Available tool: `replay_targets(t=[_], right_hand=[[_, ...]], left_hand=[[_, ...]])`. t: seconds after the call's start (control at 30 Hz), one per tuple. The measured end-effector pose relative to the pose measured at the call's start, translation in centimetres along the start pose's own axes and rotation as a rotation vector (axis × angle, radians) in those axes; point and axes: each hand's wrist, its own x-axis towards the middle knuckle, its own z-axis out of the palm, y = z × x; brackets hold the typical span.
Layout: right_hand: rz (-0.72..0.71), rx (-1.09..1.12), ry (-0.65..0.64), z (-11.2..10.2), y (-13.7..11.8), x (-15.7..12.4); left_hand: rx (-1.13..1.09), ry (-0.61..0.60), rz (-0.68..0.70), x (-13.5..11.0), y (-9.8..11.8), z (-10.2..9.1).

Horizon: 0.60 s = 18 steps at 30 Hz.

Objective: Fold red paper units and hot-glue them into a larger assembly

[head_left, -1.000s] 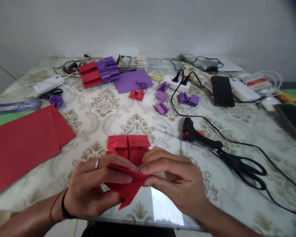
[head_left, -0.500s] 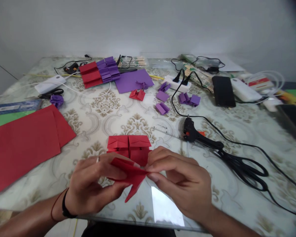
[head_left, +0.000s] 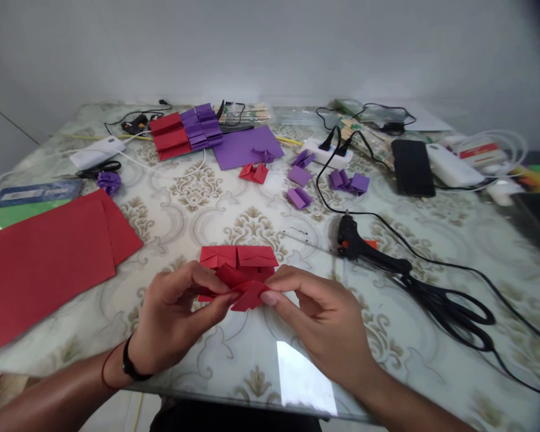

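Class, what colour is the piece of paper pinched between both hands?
Red: the folded paper shows best in the head view.

The folded paper (head_left: 252,295) is plain red, as are the large sheets (head_left: 49,258), while the small folded pieces (head_left: 299,198) and the flat card (head_left: 234,153) are purple. Brown-beige floral motifs and grey scrolls pattern the pale tablecloth (head_left: 175,204). The glue gun (head_left: 380,259) is black with orange touches, the scissors (head_left: 417,294) show black handles, and the power strip (head_left: 312,146) is white.
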Motion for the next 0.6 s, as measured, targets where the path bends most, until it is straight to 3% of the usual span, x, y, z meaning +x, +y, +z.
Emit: replay_targets(t=[0.2,0.33,0.6], right_hand=[[0.196,0.021,-0.102,0.1,0.2,0.2],[0.262,0.036,-0.182,0.1,0.4,0.6],[0.301,-0.008,-0.129,-0.2,1.0,0.3]], left_hand=[[-0.162,0.069,-0.181,0.5,-0.5,0.6],[-0.201,-0.037,-0.285,0.6,-0.6,0.6],[-0.276,-0.146,-0.425,1.7,-0.9,0.3]])
